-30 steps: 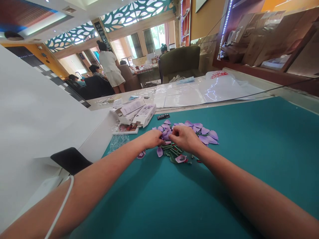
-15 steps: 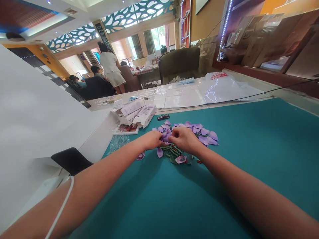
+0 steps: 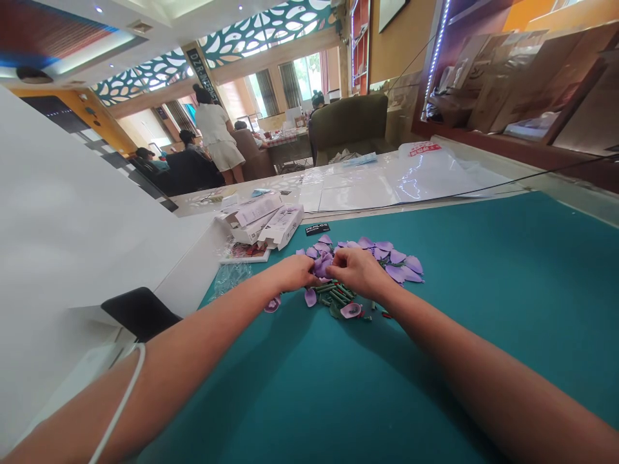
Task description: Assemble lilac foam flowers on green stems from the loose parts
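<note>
On a teal mat (image 3: 435, 309) lies a heap of purple petal pieces (image 3: 394, 261) and several short dark green stem pieces (image 3: 333, 293). My left hand (image 3: 293, 274) and my right hand (image 3: 355, 270) meet over the heap, fingers pinched together on a purple flower piece (image 3: 323, 263) held between them. One loose petal (image 3: 310, 296) lies just in front of my left hand. A curled petal with a pink inside (image 3: 350, 310) lies below my right wrist.
White cardboard boxes (image 3: 268, 222) and a clear plastic bag (image 3: 227, 276) sit at the mat's far left. A small black label (image 3: 317, 228) lies behind the heap. Glossy white sheets (image 3: 387, 183) cover the counter beyond. People sit and stand in the room behind.
My two hands have closed in slightly on the purple piece between them. Otherwise the scene is the same.
</note>
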Available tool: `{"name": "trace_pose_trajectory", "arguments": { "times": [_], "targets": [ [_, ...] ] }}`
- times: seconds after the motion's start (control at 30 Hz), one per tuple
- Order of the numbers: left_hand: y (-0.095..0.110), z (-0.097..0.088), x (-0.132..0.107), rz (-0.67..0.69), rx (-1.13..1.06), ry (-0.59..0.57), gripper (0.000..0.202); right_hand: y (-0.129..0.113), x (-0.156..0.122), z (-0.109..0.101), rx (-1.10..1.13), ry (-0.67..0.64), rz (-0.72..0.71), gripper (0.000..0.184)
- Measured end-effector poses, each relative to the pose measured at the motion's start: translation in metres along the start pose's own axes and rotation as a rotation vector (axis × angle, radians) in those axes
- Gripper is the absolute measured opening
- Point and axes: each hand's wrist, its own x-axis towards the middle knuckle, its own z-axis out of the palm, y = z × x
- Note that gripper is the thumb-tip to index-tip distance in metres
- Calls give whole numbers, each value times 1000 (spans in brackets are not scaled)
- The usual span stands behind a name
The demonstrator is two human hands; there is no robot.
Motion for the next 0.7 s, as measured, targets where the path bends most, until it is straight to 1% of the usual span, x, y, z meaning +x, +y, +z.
{"name": "trace_pose_trajectory", "arguments": {
  "times": [0.17, 0.23, 0.3, 0.43, 0.6, 0.7],
  "targets": [
    [-2, -4, -3, 4, -11, 0, 28, 11, 8, -6, 116, 29, -18, 22],
    [-3, -4, -3, 8, -14, 3, 29, 16, 11, -8, 145, 34, -25, 18],
    [-4, -4, -4, 10, -20, 4, 29, 19, 13, -8, 153, 6, -22, 13],
    [-5, -3, -5, 20, -37, 0, 29, 22, 14, -6, 187, -57, -15, 15],
    [-5, -3, -5, 35, -33, -9, 25, 28, 17, 1, 153, -43, -33, 21],
    [-5, -1, -5, 37, -9, -6, 19, 31, 19, 4, 145, -44, -43, 20]
  ]
}}
